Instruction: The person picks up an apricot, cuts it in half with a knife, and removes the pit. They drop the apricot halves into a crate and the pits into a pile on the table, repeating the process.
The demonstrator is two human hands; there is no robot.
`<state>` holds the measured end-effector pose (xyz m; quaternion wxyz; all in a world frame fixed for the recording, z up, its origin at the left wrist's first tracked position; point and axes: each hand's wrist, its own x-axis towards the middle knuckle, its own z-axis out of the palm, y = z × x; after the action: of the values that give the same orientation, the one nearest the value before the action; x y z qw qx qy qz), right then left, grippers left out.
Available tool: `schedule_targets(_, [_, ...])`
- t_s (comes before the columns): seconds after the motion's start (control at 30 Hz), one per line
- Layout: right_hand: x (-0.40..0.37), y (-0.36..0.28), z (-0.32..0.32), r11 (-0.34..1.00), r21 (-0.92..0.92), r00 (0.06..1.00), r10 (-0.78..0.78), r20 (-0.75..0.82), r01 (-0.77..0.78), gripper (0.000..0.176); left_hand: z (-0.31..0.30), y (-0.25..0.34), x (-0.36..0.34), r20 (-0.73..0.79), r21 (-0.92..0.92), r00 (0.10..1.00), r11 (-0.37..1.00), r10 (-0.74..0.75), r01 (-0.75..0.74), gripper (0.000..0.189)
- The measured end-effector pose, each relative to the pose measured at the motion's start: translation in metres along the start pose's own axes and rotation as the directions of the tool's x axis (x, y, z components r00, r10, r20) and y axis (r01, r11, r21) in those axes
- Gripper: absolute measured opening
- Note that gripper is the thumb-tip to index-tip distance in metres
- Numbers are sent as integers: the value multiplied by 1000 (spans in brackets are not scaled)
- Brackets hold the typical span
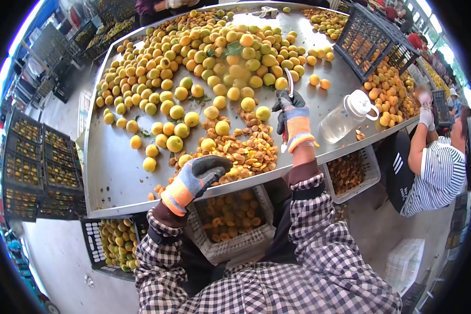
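Note:
My left hand (193,178), in a grey, blue and orange glove, is over the near edge of the metal table (123,193), beside a heap of cut fruit pieces (248,152). Its fingers curl together, and what they hold, if anything, is hidden. My right hand (294,118), gloved the same way, is wrapped round a knife (289,81) whose curved blade points up and away. Whole yellow-orange fruits (175,112) lie to the left of and beyond my hands.
Right of my right hand stands a clear bottle (340,119) with a white lid. A dark crate (374,39) leans over fruit farther right, near a person in a striped shirt (437,175). Below the table edge sit a fruit basket (233,217) and a white basket (353,175).

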<state>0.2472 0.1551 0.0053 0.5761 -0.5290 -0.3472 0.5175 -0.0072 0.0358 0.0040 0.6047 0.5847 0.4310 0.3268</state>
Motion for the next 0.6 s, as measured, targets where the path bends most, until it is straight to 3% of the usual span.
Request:
schedule_targets(0.03, [0,-1,-2,999,40,1000,14,7,-14,18,-2,7,7,-39,167,999,986,37,-30,21])
schedule_targets(0.07, [2,0,-3,998,55,1000,6,1,-6,18,-3,6,21,-87,164,993,984,79,-64,21])
schedule_targets(0.13, [3,6,-1,991,132,999,-23,40,18,15,-12,4,65,-88,461,970,873,225,-160,21])
schedule_targets(0.2, [-2,7,2,986,164,998,-13,57,3,17,-16,-22,124,-214,637,912,758,351,-142,28])
schedule_targets(0.27, [-4,10,1,979,206,998,-3,61,-9,18,-7,-13,166,-140,835,891,535,433,-129,35])
schedule_targets(0.3, [-6,8,1,960,273,997,44,65,-60,19,-5,-10,188,4,909,885,368,466,-198,43])
schedule_targets(0.33, [-9,2,1,959,277,996,44,74,-63,21,-3,-9,203,139,939,887,225,441,-260,51])
schedule_targets(0.4, [0,7,-4,964,208,986,165,4,-162,25,13,-9,221,67,989,997,130,28,-70,52])
schedule_targets(0.43, [3,12,-8,952,244,982,190,-2,-184,27,14,-18,224,105,994,991,18,82,-107,57])
schedule_targets(0.47, [6,15,-13,950,251,981,196,-6,-188,27,12,-26,229,111,994,991,14,75,-112,57])
schedule_targets(0.57, [4,7,-16,967,219,991,114,70,-127,22,-5,-53,239,75,962,948,227,310,-150,61])
schedule_targets(0.6, [3,3,-15,966,227,991,111,78,-126,22,-6,-43,230,72,965,948,218,310,-145,61])
